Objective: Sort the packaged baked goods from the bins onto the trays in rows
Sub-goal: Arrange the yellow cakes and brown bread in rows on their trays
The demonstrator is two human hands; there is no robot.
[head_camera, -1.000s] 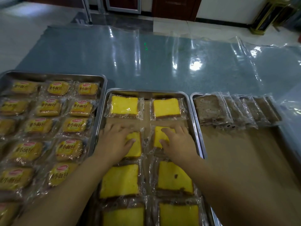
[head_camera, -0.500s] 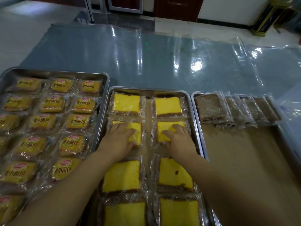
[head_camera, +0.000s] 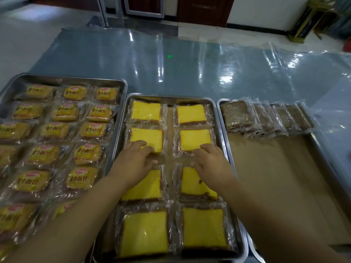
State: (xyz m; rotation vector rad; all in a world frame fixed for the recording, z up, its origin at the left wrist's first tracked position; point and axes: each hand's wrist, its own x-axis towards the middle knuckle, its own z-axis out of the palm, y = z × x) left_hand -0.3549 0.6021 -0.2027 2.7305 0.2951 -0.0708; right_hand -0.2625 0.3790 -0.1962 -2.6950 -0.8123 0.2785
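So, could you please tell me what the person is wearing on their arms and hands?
Nothing that shows: the left hand and right hand are bare, with no gloves, rings, watch or bracelets, and no sleeves appear anywhere up to the picture's edge.

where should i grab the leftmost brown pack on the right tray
Pinch the pack by its near edge, coming from the front. It lies on top of the overlapping row with its whole face showing, and bare paper lies in front of it, while the tray rim crowds its left side.

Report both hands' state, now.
Left hand: open, resting flat on second-row left cake pack.
Right hand: open, resting flat on second-row right cake pack.
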